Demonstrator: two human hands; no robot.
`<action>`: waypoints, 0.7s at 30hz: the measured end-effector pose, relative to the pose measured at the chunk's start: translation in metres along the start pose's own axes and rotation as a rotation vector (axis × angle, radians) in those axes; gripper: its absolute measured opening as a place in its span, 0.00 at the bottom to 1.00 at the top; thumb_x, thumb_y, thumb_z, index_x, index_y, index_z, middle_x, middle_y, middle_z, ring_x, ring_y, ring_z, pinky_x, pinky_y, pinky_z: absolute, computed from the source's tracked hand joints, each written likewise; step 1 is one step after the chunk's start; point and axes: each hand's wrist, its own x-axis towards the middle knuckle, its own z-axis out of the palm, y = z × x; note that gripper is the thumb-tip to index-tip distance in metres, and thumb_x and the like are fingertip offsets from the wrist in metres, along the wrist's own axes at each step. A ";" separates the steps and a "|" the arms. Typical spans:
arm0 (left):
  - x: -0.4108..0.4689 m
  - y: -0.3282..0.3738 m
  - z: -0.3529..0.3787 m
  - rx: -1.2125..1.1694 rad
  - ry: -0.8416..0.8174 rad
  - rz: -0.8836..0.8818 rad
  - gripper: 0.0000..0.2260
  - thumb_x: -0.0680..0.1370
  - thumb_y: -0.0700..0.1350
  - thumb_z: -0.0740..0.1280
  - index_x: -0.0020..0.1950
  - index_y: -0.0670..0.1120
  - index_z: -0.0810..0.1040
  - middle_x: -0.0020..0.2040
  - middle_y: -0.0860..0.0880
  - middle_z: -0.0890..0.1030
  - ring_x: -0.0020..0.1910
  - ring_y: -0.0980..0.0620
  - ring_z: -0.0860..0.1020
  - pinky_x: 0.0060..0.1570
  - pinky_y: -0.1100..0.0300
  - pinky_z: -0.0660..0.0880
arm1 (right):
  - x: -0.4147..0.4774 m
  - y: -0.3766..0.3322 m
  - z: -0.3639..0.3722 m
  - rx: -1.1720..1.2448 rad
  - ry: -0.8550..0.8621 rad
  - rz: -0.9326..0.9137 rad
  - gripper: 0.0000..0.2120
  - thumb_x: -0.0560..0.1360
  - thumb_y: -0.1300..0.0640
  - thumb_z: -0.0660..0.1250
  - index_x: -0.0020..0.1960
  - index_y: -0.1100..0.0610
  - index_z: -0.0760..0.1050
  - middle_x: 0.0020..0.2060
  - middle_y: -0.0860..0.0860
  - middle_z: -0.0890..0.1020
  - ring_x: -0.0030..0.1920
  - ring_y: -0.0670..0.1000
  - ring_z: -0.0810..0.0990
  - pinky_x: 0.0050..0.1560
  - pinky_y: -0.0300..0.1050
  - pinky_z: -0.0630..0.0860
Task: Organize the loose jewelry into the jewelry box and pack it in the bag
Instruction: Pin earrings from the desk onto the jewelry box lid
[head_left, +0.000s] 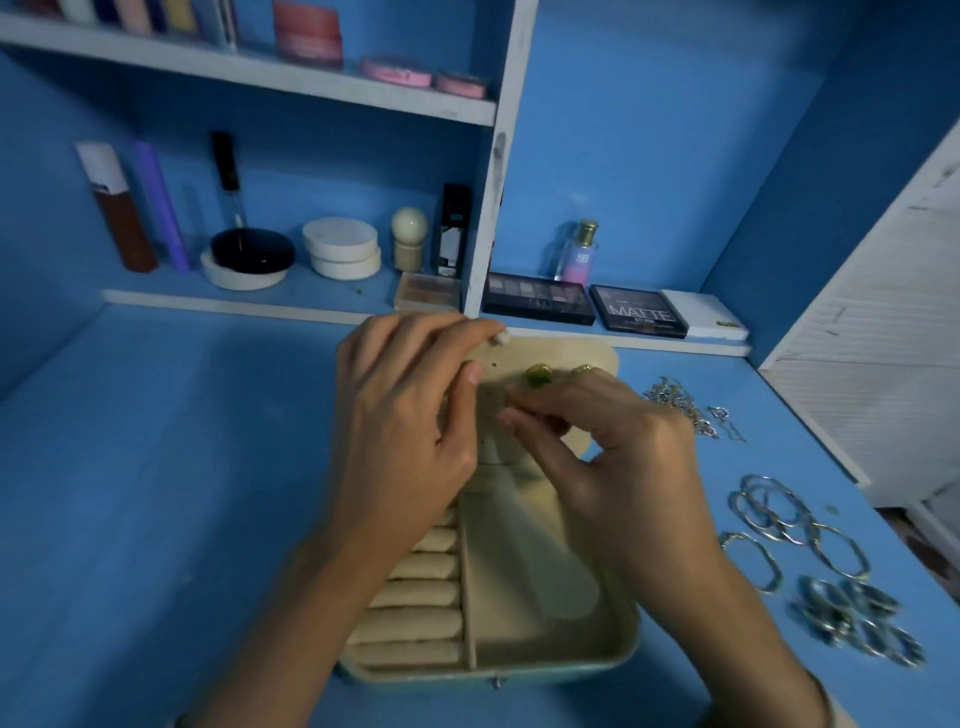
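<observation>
Blue-painted desk (182, 467) under white shelves (311, 83) of cosmetics, with the open jewelry box (613, 654) at the near middle, its latch edge toward the person. Inside, cream velvety ring rolls (415, 597) fill the left half and a smooth, bare compartment lies beside them.

The left hand (410, 415) pinches the top edge of the soft, perforated earring panel (597, 353) that stands up from the box, probably to keep the floppy flap taut. The right hand (613, 457) has its fingertips drawn together against the panel, just below a green-stone stud (537, 375) seated in it. Whether they grip anything cannot be told. A gold stud (584, 370) sits just beside the green one.

To the right on the desk wait the loose pieces: a tangle of fine silvery chains (680, 405), thin metal bangles (769, 509) overlapping, and chunkier rings (852, 618) nearest. No bag is in view, so by my reckoning packing is far off
</observation>
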 end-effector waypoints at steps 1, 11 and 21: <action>0.000 0.000 0.000 0.002 0.002 0.000 0.11 0.76 0.38 0.64 0.56 0.44 0.80 0.50 0.49 0.80 0.52 0.51 0.72 0.54 0.57 0.64 | 0.000 0.000 0.001 0.007 0.017 0.006 0.04 0.69 0.60 0.72 0.44 0.59 0.83 0.35 0.50 0.82 0.34 0.46 0.75 0.40 0.38 0.74; 0.000 0.000 0.001 0.014 -0.001 -0.016 0.12 0.75 0.37 0.65 0.56 0.45 0.80 0.50 0.50 0.80 0.52 0.51 0.72 0.54 0.58 0.64 | 0.003 -0.003 0.009 -0.003 -0.002 -0.042 0.09 0.71 0.66 0.69 0.50 0.60 0.82 0.40 0.51 0.84 0.40 0.48 0.78 0.44 0.39 0.75; 0.001 0.001 0.000 0.026 -0.003 -0.021 0.12 0.75 0.38 0.65 0.56 0.45 0.80 0.50 0.50 0.80 0.53 0.51 0.73 0.55 0.59 0.63 | 0.004 -0.002 0.011 -0.190 0.070 -0.028 0.07 0.74 0.57 0.69 0.49 0.57 0.84 0.39 0.51 0.75 0.41 0.51 0.69 0.40 0.42 0.66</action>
